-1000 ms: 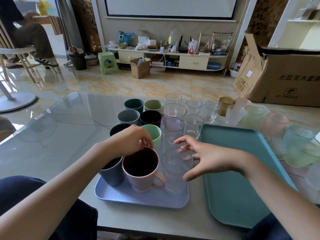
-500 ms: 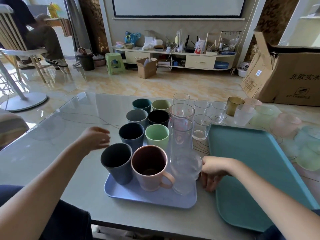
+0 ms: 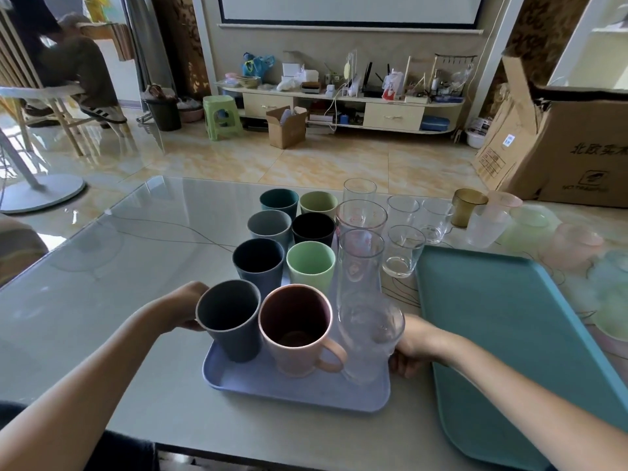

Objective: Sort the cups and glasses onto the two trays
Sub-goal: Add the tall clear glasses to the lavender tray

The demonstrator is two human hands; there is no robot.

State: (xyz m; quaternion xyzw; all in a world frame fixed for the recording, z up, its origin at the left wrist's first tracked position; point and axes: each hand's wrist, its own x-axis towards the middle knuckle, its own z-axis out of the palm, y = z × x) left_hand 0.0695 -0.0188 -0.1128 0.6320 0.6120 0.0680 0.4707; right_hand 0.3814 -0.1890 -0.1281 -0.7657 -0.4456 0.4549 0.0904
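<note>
My left hand [image 3: 185, 309] and right hand [image 3: 409, 348] grip the two side edges of the lavender tray [image 3: 292, 390], fingers curled shut on its rim. Between my hands on it stand a grey cup [image 3: 231, 321], a pink mug [image 3: 295, 329] and a clear glass [image 3: 368, 338]. The teal tray [image 3: 509, 334] lies just right of my right hand.

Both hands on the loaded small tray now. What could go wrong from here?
1. The lavender tray is packed tight; a jerk could tip the tall clear glass into its neighbours.
2. The left hand and right hand sit at the near end only, apparently gripping the edges, so the far end could sag if lifted.
3. The teal tray lies close on the right; sliding that way could bump it.
</note>
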